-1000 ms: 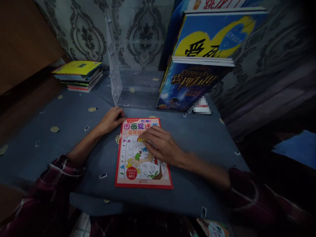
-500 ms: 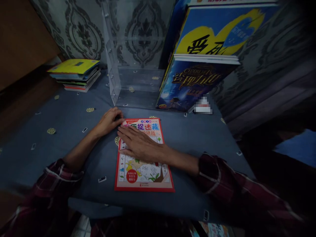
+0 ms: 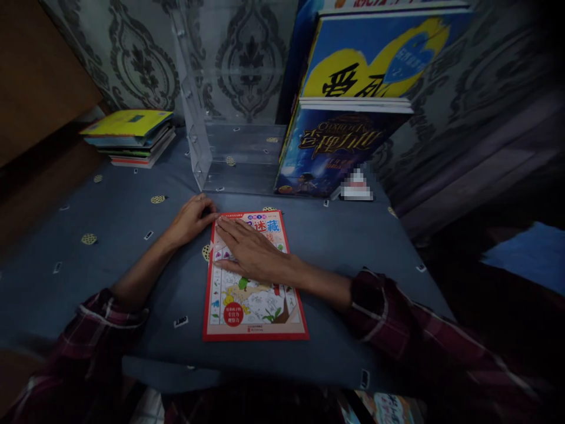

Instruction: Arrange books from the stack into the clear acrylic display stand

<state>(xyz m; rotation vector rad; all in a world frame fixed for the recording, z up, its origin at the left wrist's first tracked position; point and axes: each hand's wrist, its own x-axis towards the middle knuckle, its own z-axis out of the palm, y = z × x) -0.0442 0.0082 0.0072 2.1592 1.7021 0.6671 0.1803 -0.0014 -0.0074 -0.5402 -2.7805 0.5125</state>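
Observation:
A red-bordered picture book [image 3: 253,318] lies flat on the cloth-covered table, its cover facing up with colourful Chinese lettering along the top. My right hand [image 3: 251,250] rests palm down across the upper half of the cover, fingers stretched towards the top left corner, hiding part of the title. Beside that corner, my left hand [image 3: 192,221] lies on the cloth with its fingers curled in. Its thumb reaches to the book's corner, and nothing shows inside the curled fingers.
Behind the book stands a clear acrylic rack [image 3: 242,182], with a blue Charlie IX book [image 3: 339,150] and a blue-and-yellow book [image 3: 371,53] upright on its right side. A stack of books [image 3: 132,132] sits at the back left. A blurred-out object [image 3: 356,187] stands right of the rack.
My right hand has slid slightly up the cover towards the top left corner, covering more of the title. My left hand stays by the corner. The whole view has shifted a little.

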